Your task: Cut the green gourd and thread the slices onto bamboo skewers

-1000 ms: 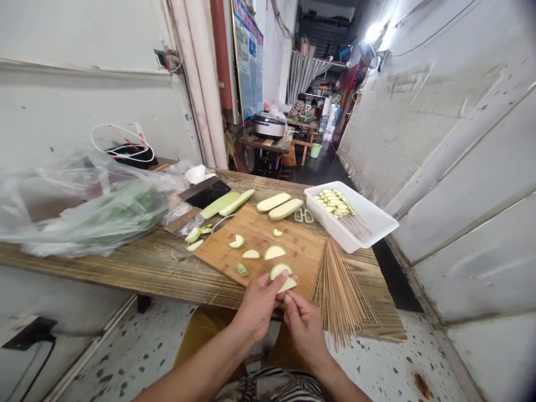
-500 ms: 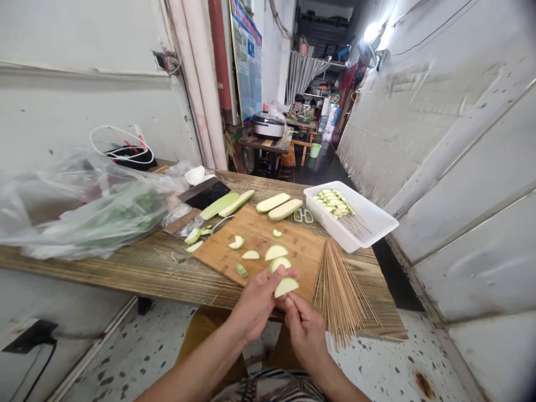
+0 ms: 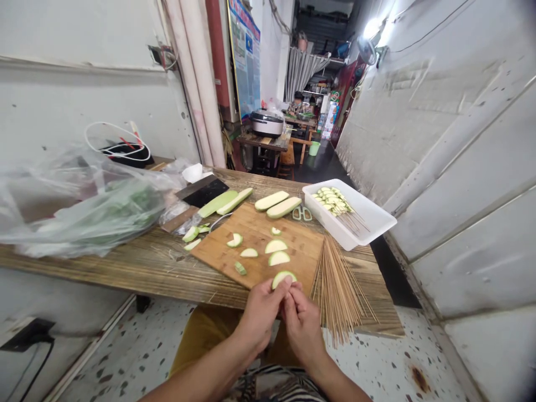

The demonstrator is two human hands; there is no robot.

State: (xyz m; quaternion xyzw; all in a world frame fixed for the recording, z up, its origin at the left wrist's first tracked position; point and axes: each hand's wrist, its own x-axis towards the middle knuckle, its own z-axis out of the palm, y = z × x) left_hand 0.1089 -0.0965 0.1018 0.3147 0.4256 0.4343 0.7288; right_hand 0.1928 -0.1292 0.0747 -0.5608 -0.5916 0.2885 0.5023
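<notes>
Just over the front edge of the wooden cutting board [image 3: 221, 254], my left hand [image 3: 260, 315] pinches a half-round zucchini slice [image 3: 282, 278], its thumb on the pale face. My right hand [image 3: 305, 325] is closed right beside it, fingertips pressed together under the slice. Whatever those fingers hold is hidden; I cannot make out a stick there. Further up the board lie two more half-round slices [image 3: 276, 246] and several small offcuts [image 3: 235, 240]. Bamboo skewers [image 3: 338, 296] are fanned out at the right of the board.
A white plastic tray [image 3: 372, 222] holds skewered slices [image 3: 332, 201]. Behind the board are zucchini halves [image 3: 283, 207], scissors [image 3: 302, 213] and a cleaver [image 3: 205, 191]. Plastic bags [image 3: 96, 218] with greens cover the left of the table. A person sits far back.
Both hands have drawn closer together. The left thumb has come over the slice's face, and the slice has shifted slightly up and away from me. The view has moved a little.
</notes>
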